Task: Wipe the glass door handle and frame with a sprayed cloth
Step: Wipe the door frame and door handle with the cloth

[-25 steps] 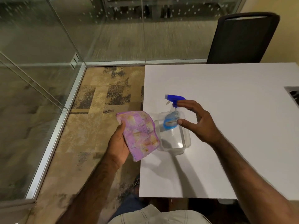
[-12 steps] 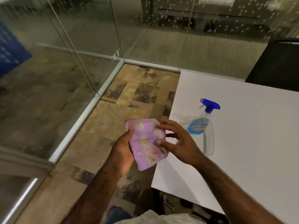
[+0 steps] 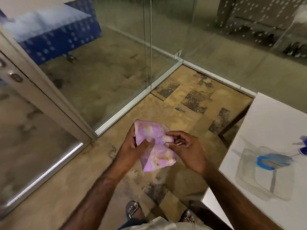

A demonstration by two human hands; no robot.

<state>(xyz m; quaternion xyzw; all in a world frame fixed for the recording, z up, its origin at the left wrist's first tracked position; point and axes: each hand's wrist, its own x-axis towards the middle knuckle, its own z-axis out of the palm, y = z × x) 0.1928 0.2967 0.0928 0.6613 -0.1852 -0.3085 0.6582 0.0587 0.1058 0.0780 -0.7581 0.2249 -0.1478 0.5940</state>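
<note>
While both your left hand (image 3: 132,147) and right hand (image 3: 186,149) hold the cloth (image 3: 155,146), the door frame (image 3: 48,97) to their left seemingly awaits wiping.

Bare forearms, light striped shirt (image 3: 159,224), sandals (image 3: 132,208)

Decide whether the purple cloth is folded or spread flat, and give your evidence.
Folded. The purple cloth sits bunched into a thick pad with layered edges, held between the left hand and right hand.
</note>
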